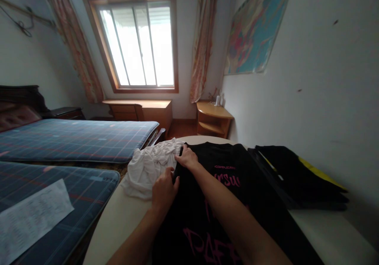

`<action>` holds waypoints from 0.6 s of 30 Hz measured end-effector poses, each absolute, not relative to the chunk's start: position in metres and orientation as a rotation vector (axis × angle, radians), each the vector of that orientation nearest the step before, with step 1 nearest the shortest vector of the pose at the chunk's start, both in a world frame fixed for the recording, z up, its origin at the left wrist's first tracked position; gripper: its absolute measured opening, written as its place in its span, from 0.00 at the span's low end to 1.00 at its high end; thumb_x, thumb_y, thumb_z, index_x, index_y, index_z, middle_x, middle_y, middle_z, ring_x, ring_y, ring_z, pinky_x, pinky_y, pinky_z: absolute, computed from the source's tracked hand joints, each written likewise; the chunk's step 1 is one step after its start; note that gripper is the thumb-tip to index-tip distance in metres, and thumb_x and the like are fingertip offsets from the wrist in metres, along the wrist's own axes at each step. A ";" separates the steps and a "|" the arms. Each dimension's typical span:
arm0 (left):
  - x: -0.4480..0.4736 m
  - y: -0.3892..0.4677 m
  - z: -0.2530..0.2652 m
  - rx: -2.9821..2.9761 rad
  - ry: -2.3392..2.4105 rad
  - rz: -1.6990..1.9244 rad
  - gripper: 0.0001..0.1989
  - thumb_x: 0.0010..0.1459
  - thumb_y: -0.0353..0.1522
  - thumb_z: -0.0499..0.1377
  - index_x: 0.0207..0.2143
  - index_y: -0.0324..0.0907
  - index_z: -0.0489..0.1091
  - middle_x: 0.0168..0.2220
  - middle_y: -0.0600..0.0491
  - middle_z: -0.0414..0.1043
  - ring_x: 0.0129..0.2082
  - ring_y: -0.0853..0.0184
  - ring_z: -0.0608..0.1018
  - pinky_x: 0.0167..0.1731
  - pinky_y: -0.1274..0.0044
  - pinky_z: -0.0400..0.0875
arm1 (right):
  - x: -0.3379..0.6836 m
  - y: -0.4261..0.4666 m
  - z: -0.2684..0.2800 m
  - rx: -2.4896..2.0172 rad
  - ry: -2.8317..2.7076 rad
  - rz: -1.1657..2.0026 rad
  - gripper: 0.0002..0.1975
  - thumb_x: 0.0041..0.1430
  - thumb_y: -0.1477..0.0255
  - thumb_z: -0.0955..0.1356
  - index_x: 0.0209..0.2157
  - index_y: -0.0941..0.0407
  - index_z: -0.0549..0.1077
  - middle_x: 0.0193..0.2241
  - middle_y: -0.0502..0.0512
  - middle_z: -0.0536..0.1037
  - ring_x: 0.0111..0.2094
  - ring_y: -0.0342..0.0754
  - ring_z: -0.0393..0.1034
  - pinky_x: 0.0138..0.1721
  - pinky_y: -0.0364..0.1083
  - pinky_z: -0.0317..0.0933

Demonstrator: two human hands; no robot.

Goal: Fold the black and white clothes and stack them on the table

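Observation:
A black shirt [219,202] with pink lettering lies spread over the table in front of me. My right hand [187,157] reaches across it and grips the shirt's far left corner between thumb and fingers. Nearer to me, my left hand [164,189] is closed on the left edge of the same shirt; its fingertips are partly hidden. Just left of both hands sits a crumpled white cloth [145,170], close against the shirt's edge. My right forearm covers part of the print.
A pale round table [111,225] carries the clothes. Folded dark garments [296,178], one with a yellow strip, are stacked at the right by the wall. Two plaid mattresses [74,139] are at the left, the nearer bearing a paper sheet [38,221]. A corner shelf [214,111] stands beyond.

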State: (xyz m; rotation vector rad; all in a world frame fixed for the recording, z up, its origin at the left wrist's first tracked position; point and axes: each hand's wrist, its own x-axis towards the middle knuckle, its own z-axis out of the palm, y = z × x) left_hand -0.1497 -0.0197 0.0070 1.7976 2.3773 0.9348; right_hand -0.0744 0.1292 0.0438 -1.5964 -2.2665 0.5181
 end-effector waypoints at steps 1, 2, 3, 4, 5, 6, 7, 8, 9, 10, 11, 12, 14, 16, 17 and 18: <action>-0.149 -0.020 0.007 1.811 2.363 0.943 0.10 0.62 0.32 0.59 0.46 0.45 0.63 0.38 0.51 0.77 0.38 0.59 0.81 0.35 0.74 0.68 | -0.074 0.129 0.043 -1.588 -2.268 0.521 0.33 0.57 0.58 0.67 0.61 0.55 0.63 0.53 0.67 0.74 0.51 0.61 0.72 0.49 0.53 0.64; -0.149 -0.020 0.007 1.824 2.339 0.964 0.08 0.63 0.31 0.58 0.44 0.45 0.64 0.38 0.51 0.77 0.38 0.60 0.81 0.36 0.74 0.69 | -0.073 0.128 0.043 -1.579 -2.269 0.526 0.31 0.58 0.59 0.67 0.61 0.53 0.64 0.53 0.66 0.73 0.52 0.61 0.72 0.50 0.53 0.64; -0.147 -0.020 0.007 1.834 2.308 0.994 0.06 0.64 0.31 0.57 0.43 0.45 0.64 0.38 0.51 0.77 0.39 0.60 0.81 0.36 0.73 0.69 | -0.072 0.129 0.042 -1.570 -2.271 0.533 0.29 0.59 0.60 0.67 0.61 0.52 0.66 0.54 0.66 0.73 0.52 0.60 0.72 0.50 0.52 0.64; -0.146 -0.020 0.008 1.841 2.274 1.030 0.05 0.64 0.31 0.56 0.43 0.45 0.64 0.38 0.51 0.77 0.39 0.60 0.81 0.36 0.73 0.69 | -0.071 0.129 0.042 -1.561 -2.271 0.542 0.27 0.59 0.62 0.66 0.60 0.52 0.68 0.54 0.65 0.73 0.52 0.59 0.72 0.51 0.52 0.64; -0.144 -0.020 0.008 1.847 2.238 1.065 0.05 0.65 0.31 0.56 0.43 0.45 0.64 0.39 0.51 0.77 0.39 0.60 0.81 0.37 0.73 0.70 | -0.069 0.130 0.041 -1.549 -2.269 0.553 0.24 0.60 0.65 0.66 0.58 0.51 0.70 0.54 0.64 0.73 0.52 0.59 0.72 0.51 0.51 0.64; -0.143 -0.020 0.009 1.851 2.201 1.100 0.04 0.65 0.31 0.56 0.43 0.45 0.64 0.39 0.51 0.76 0.39 0.60 0.81 0.37 0.73 0.70 | -0.067 0.131 0.041 -1.536 -2.264 0.565 0.22 0.60 0.67 0.66 0.56 0.52 0.73 0.54 0.64 0.74 0.53 0.58 0.72 0.52 0.50 0.63; -0.141 -0.020 0.010 1.854 2.164 1.136 0.04 0.64 0.31 0.56 0.42 0.45 0.65 0.39 0.52 0.76 0.39 0.60 0.81 0.38 0.72 0.71 | -0.065 0.133 0.041 -1.523 -2.255 0.578 0.21 0.59 0.69 0.66 0.54 0.52 0.75 0.54 0.63 0.75 0.53 0.57 0.72 0.53 0.49 0.63; -0.139 -0.020 0.010 1.854 2.125 1.171 0.04 0.64 0.31 0.56 0.41 0.46 0.65 0.40 0.52 0.76 0.40 0.60 0.80 0.39 0.71 0.71 | -0.063 0.135 0.041 -1.511 -2.241 0.592 0.20 0.59 0.72 0.66 0.53 0.53 0.76 0.53 0.63 0.76 0.54 0.56 0.72 0.54 0.48 0.63; -0.137 -0.020 0.011 1.851 2.085 1.206 0.04 0.63 0.30 0.56 0.41 0.46 0.65 0.40 0.52 0.76 0.40 0.61 0.80 0.41 0.70 0.72 | -0.060 0.137 0.041 -1.502 -2.223 0.606 0.19 0.59 0.73 0.65 0.51 0.54 0.77 0.52 0.62 0.77 0.54 0.55 0.71 0.55 0.48 0.62; -0.135 -0.020 0.012 1.840 2.045 1.238 0.06 0.61 0.29 0.57 0.41 0.46 0.65 0.41 0.52 0.76 0.40 0.61 0.80 0.42 0.69 0.72 | -0.058 0.138 0.041 -1.495 -2.200 0.621 0.19 0.59 0.74 0.65 0.51 0.55 0.77 0.51 0.62 0.77 0.55 0.55 0.71 0.55 0.47 0.62; -0.132 -0.020 0.013 1.819 2.005 1.267 0.08 0.60 0.28 0.57 0.41 0.46 0.66 0.41 0.52 0.75 0.41 0.61 0.79 0.44 0.69 0.72 | -0.055 0.139 0.041 -1.488 -2.174 0.635 0.19 0.59 0.74 0.65 0.51 0.56 0.77 0.51 0.63 0.78 0.55 0.55 0.71 0.55 0.47 0.62; -0.130 -0.020 0.014 1.790 1.964 1.288 0.10 0.58 0.27 0.58 0.42 0.45 0.66 0.42 0.52 0.75 0.40 0.62 0.79 0.45 0.68 0.72 | -0.052 0.140 0.041 -1.479 -2.146 0.649 0.20 0.58 0.74 0.66 0.52 0.57 0.77 0.51 0.63 0.78 0.55 0.55 0.71 0.55 0.46 0.63; -0.125 -0.021 0.016 1.715 1.867 1.307 0.14 0.54 0.25 0.59 0.44 0.45 0.67 0.42 0.52 0.75 0.39 0.63 0.79 0.44 0.68 0.73 | -0.045 0.141 0.041 -1.446 -2.094 0.676 0.24 0.55 0.74 0.68 0.54 0.59 0.75 0.53 0.63 0.77 0.54 0.55 0.71 0.54 0.46 0.63; -0.119 -0.022 0.020 1.647 1.743 1.316 0.16 0.52 0.23 0.58 0.43 0.44 0.68 0.43 0.52 0.76 0.38 0.65 0.79 0.43 0.70 0.75 | -0.037 0.141 0.042 -1.389 -2.054 0.708 0.28 0.52 0.77 0.69 0.56 0.58 0.73 0.53 0.60 0.77 0.54 0.54 0.72 0.54 0.44 0.64; -0.115 -0.023 0.022 1.627 1.682 1.316 0.16 0.51 0.22 0.57 0.42 0.44 0.68 0.45 0.52 0.76 0.39 0.65 0.80 0.43 0.71 0.75 | -0.032 0.141 0.042 -1.358 -2.039 0.729 0.29 0.50 0.78 0.69 0.57 0.56 0.73 0.52 0.57 0.78 0.53 0.53 0.73 0.53 0.44 0.65; -0.112 -0.024 0.025 1.617 1.629 1.313 0.16 0.51 0.21 0.57 0.41 0.44 0.68 0.47 0.52 0.76 0.40 0.66 0.80 0.43 0.72 0.75 | -0.028 0.141 0.043 -1.331 -2.025 0.751 0.30 0.50 0.80 0.69 0.57 0.56 0.73 0.52 0.56 0.79 0.51 0.52 0.74 0.52 0.43 0.65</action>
